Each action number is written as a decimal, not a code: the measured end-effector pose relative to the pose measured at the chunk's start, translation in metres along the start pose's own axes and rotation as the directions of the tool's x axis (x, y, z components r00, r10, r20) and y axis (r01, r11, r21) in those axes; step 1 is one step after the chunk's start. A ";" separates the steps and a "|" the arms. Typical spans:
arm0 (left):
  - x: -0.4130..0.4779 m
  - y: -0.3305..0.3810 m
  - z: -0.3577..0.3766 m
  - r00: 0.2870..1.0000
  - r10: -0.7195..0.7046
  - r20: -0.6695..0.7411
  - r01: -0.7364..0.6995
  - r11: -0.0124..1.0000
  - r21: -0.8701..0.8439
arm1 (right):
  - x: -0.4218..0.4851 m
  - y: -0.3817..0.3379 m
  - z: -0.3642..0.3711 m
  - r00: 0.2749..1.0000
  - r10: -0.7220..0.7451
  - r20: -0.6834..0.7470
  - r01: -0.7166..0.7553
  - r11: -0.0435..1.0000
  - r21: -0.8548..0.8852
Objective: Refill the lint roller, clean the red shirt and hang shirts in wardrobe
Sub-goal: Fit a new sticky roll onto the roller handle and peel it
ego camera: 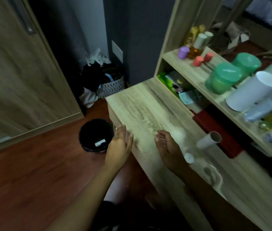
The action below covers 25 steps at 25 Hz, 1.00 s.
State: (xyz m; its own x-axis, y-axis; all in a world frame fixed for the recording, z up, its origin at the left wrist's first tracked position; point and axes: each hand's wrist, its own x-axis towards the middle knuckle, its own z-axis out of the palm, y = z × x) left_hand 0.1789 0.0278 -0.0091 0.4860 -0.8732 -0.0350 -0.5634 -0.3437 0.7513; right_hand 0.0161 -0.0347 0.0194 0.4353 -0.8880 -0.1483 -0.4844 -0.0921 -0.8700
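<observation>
My left hand [120,144] hovers flat and open over the near-left edge of the wooden desk [142,104], just right of a black bin [96,135] on the floor. My right hand [168,147] is over the desk, fingers loosely apart, palm empty. A blurred white fluffy patch [180,134] shows just beyond it. An empty cardboard tube [209,140] lies on the desk to the right. A white round cap [189,158] and a pale looped handle [213,175], blurred, lie near my right wrist. No shirt is clearly visible.
The bin holds a small white strip [100,142]. A wardrobe door [15,72] stands at left. Bags and dark clothes [102,80] sit in the corner. Shelves hold green jars [223,77], white cylinders [251,90] and small bottles [193,47]. A flat red item [218,132] lies under the shelf.
</observation>
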 end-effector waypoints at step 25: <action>-0.076 0.077 0.161 0.972 0.193 0.132 -0.218 0.953 0.212 | 0.012 0.138 -0.148 0.978 -0.030 -0.208 0.008 0.994 -0.108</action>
State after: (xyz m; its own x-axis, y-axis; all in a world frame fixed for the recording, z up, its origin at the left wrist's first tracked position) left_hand -0.0090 0.0123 -0.0542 0.2752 -0.9611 0.0241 -0.7846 -0.2100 0.5834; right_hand -0.1578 -0.1243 -0.0335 0.2826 -0.9590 -0.0210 -0.5601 -0.1472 -0.8152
